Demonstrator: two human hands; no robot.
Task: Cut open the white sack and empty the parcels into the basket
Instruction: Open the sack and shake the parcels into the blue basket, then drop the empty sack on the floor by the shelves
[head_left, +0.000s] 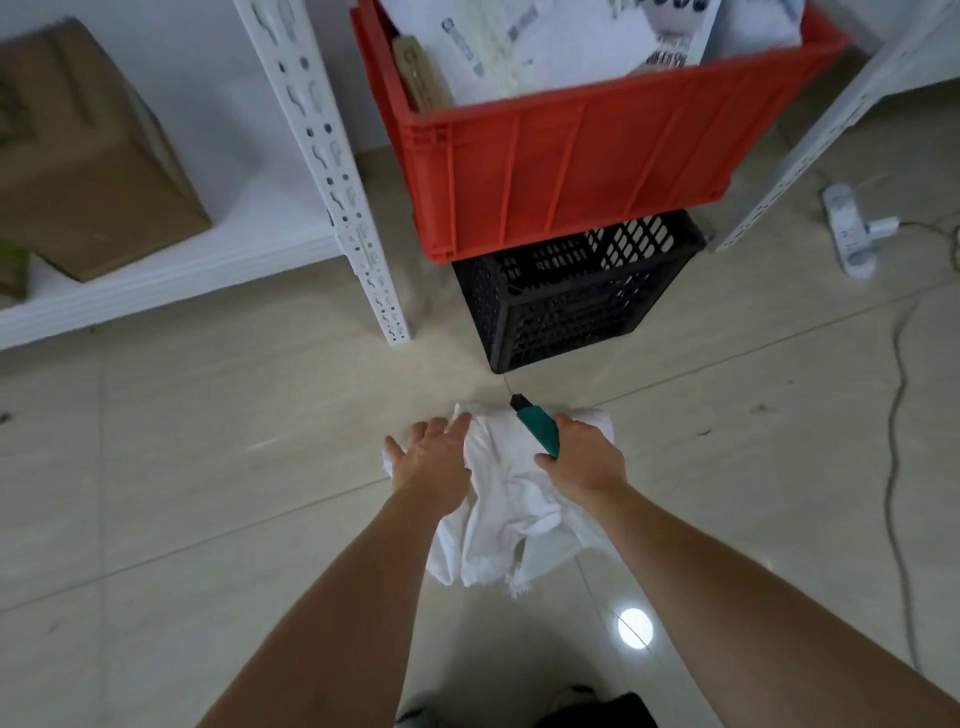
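Your right hand (582, 457) has its grip curled round the green cutter (540, 428); your left hand (431, 457) lies flat, fingers spread, on the crumpled white sack (514, 514) on the floor, near the parcel-filled red basket (571, 171).

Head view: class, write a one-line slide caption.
Right hand grips a green utility knife over the limp white sack; left hand spreads open beside it.

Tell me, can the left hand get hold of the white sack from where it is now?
Probably yes. The left hand is open, its fingers spread right over the sack's left edge on the floor, nothing between them. The right hand grips the green cutter on the other side, out of its way.
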